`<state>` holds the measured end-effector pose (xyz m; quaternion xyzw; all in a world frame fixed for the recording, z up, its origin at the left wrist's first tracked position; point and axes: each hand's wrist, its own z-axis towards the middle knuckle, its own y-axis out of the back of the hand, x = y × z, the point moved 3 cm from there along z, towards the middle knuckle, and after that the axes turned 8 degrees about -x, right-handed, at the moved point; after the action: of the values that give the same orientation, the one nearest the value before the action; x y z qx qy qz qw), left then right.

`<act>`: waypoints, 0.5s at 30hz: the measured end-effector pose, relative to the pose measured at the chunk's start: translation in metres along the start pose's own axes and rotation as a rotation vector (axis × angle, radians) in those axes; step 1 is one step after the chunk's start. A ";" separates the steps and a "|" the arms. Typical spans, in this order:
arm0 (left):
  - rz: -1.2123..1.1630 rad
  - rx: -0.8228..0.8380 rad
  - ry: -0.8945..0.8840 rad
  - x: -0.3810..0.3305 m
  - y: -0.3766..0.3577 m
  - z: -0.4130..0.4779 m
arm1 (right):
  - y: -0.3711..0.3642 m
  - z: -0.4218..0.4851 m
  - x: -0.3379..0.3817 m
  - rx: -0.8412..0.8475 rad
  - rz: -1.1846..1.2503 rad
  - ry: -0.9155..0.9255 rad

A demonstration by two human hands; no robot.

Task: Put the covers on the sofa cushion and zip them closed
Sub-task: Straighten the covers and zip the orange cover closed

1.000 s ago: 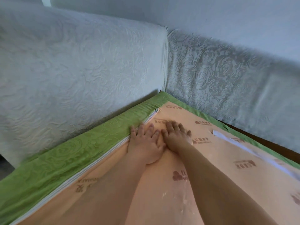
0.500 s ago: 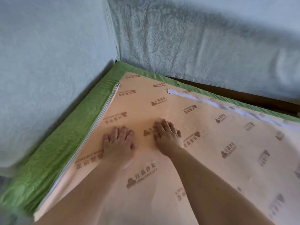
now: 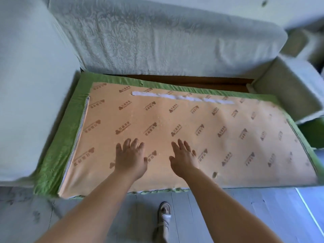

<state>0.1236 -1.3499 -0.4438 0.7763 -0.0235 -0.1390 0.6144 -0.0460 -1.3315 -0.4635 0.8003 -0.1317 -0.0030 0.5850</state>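
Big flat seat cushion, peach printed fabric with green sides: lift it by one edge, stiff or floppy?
Probably sags: the peach-and-green seat cushion is wide and thin. Likely bulky to carry, as it nearly spans the pale grey sofa.

**One head view, aimed downward**

A single head-worn camera faces forward and steeply down, close over the left hand [image 3: 130, 158] and right hand [image 3: 184, 159]. Beyond them is the sofa back [image 3: 157, 41], nearer the floor [image 3: 280, 207]. The edges are smeared, perhaps by lens distortion.
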 end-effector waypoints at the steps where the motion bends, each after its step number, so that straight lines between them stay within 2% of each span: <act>1: 0.017 -0.010 -0.018 -0.012 0.010 -0.009 | 0.011 -0.015 -0.013 0.005 0.003 -0.031; 7: 0.079 -0.064 -0.098 -0.068 0.041 -0.031 | 0.054 -0.057 -0.074 -0.004 -0.002 -0.097; 8: 0.094 -0.089 -0.128 -0.118 0.044 -0.032 | 0.075 -0.070 -0.118 -0.029 0.016 -0.113; 10: 0.108 -0.091 -0.127 -0.133 0.045 -0.034 | 0.078 -0.067 -0.131 -0.034 0.003 -0.084; 15: 0.128 -0.120 -0.090 -0.219 0.023 -0.016 | 0.090 -0.046 -0.208 -0.042 -0.011 0.016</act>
<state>-0.0799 -1.2947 -0.3776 0.7280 -0.0920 -0.1353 0.6657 -0.2581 -1.2696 -0.3958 0.7886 -0.1223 -0.0026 0.6026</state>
